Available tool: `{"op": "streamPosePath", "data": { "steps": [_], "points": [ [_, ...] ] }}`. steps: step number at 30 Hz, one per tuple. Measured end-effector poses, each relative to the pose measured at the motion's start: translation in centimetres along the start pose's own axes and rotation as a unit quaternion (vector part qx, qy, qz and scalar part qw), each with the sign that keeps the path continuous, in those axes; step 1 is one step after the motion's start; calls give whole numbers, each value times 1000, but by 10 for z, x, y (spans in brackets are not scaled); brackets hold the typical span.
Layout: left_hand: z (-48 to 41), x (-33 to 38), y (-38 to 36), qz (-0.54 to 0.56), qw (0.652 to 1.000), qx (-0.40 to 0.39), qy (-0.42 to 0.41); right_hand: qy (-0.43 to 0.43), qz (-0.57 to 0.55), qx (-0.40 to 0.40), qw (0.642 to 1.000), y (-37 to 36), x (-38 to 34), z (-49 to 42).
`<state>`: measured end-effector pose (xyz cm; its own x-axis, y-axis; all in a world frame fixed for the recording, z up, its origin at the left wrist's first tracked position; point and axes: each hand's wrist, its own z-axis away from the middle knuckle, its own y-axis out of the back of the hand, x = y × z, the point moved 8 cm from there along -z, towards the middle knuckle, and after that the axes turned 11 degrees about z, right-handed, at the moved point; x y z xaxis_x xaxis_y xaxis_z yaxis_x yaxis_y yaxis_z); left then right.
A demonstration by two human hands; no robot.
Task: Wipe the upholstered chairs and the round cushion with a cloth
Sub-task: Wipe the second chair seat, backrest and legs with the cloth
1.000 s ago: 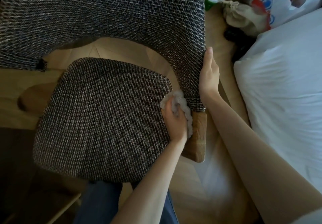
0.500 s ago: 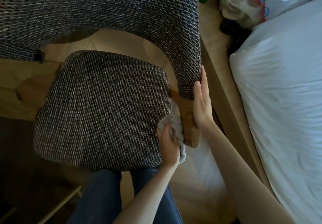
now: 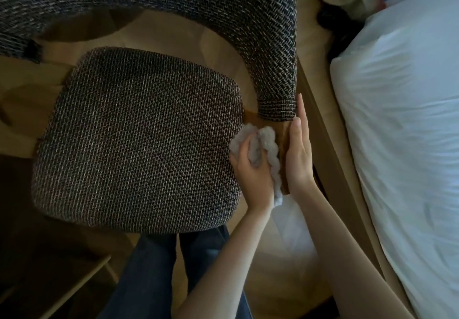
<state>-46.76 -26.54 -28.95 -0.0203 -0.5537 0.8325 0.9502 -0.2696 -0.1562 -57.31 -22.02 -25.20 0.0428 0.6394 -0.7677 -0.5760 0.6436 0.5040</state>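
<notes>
Cloth point(image 3: 267, 142), bunched in left fingers point(image 3: 244, 150), beside seat point(image 3: 139, 139)

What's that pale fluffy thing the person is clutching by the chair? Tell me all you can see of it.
It is the cloth, a whitish, nubbly rag, soft like fleece, bunched rather than spread flat. The left hand grips it, curling into its folds. It sits between the right edge of the seat cushion and the wooden arm post, against the wood, one tail hanging past the wrist.
</notes>
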Motion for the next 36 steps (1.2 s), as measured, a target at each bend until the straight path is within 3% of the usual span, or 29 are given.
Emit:
{"op": "streamPosePath", "data": {
  "steps": [3, 7, 12, 18, 24, 27, 30, 34, 36],
  "points": [
    [-34, -23, -1, -46, 998, -18, 30, -1, 3, 5, 1000, -1, 2, -3],
    [-88, -31, -15, -91, 995, -25, -21, 11, 7, 7, 1000, -1, 8, -7],
    [-127, -44, -23, -169, 985, -20, 2, 26, 27, 16, 999, -2, 8, -7],
    [-81, -36, -16, -63, 997, -44, 29, 38, 12, 27, 999, 0, 4, -6],
    [-14, -40, -1, 25, 996, -85, 4, 28, 22, 23, 999, -1, 3, -3],
    [-13, -73, 23, -47, 996, -70, 41, 19, 32, 28, 999, 0, 2, -3],
    [-17, -85, 31, -129, 984, -107, 63, 24, 30, 39, 998, 2, 3, -5],
    [-19, -78, 27, -159, 975, -147, 51, 20, 38, 55, 998, 3, 2, -3],
    [-16, -70, 26, -107, 980, -152, 70, 21, 56, 68, 996, 4, -2, -1]
  ]
}}
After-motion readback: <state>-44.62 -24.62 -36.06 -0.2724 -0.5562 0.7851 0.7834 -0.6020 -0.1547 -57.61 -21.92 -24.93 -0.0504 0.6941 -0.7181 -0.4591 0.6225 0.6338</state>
